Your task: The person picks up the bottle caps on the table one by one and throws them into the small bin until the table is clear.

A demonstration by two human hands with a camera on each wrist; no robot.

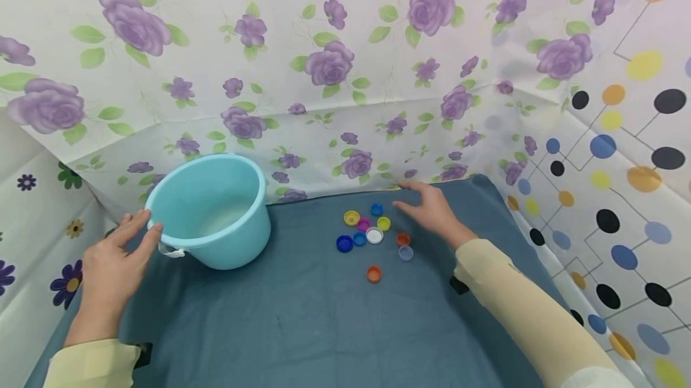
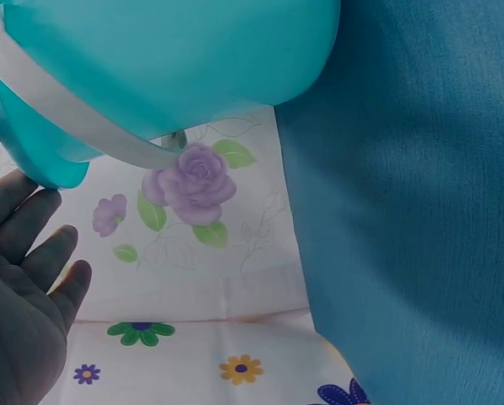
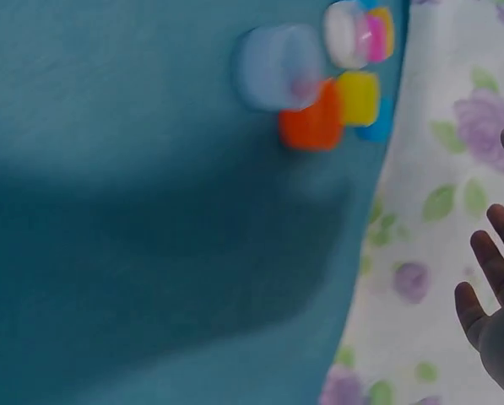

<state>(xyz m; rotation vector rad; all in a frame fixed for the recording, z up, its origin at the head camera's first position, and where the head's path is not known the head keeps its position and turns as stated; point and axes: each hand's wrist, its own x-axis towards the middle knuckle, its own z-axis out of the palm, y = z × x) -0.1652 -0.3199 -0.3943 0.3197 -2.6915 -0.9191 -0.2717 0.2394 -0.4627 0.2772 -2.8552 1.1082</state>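
At the left in the head view stands a light blue bucket (image 1: 245,235) with a pale handle (image 2: 83,114). My left hand (image 1: 116,265) is at its near left rim, thumb and index finger pinching the edge; the other fingers extend loosely below the rim in the left wrist view. My right hand (image 1: 434,211), holding nothing, reaches over the cloth just right of a group of small plastic bottle caps, its fingers spread. The caps include a white cap (image 1: 375,235), a dark blue cap (image 1: 344,244), a yellow cap (image 1: 351,218) and a lone orange cap (image 1: 373,274) nearer me.
A blue-grey cloth (image 1: 302,322) covers the work surface. Behind it rises a sheet with purple flowers (image 1: 329,64); a dotted sheet (image 1: 621,196) stands along the right side. At the left, a white sheet with small flowers (image 1: 32,220) closes in beside the bucket.
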